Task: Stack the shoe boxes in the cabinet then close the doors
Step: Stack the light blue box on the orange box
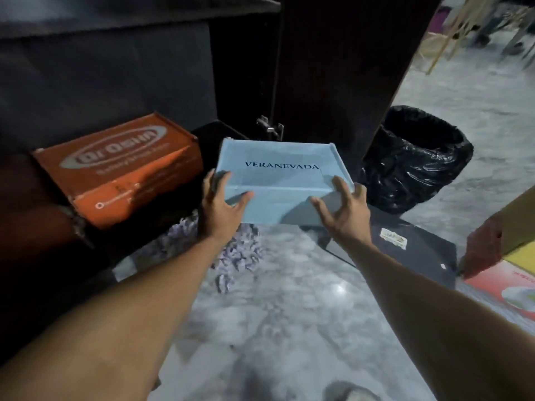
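Hands reach forward from the bottom of the view, one at each near corner of a pale blue cardboard shoe box [282, 180] with "VERANEVADA" printed in dark letters on its lid. The left hand [221, 211] grips the near left corner, thumb across the front face and fingers [217, 178] wrapped around the side. The right hand [343, 214] is at the near right corner with its fingers [341, 183] spread and curled; whether they press the box or sit just off it cannot be told. The blue box is held above the pale marble floor [289, 314], just in front of the open dark wooden cabinet [115, 68], not yet inside.

Progress looks early. One orange cardboard shoe box [118, 169] with a grey oval logo already sits on the cabinet's bottom shelf, to the left of the blue box. The blue one seems to be the second going in. At least one cabinet door [341, 68] stands open, so closing is still ahead.

Counted: two shoe boxes clearly at the cabinet, one orange and one blue. A flat black box [405, 250] lies on the floor to the right, and the corner of a red and yellow box [509, 285] shows at the right edge, touched by another person's hand [480, 247]. One bin lined with a black plastic bag [417, 157] stands beyond. One pale purple fuzzy object [234, 253] lies on the floor below the blue box.
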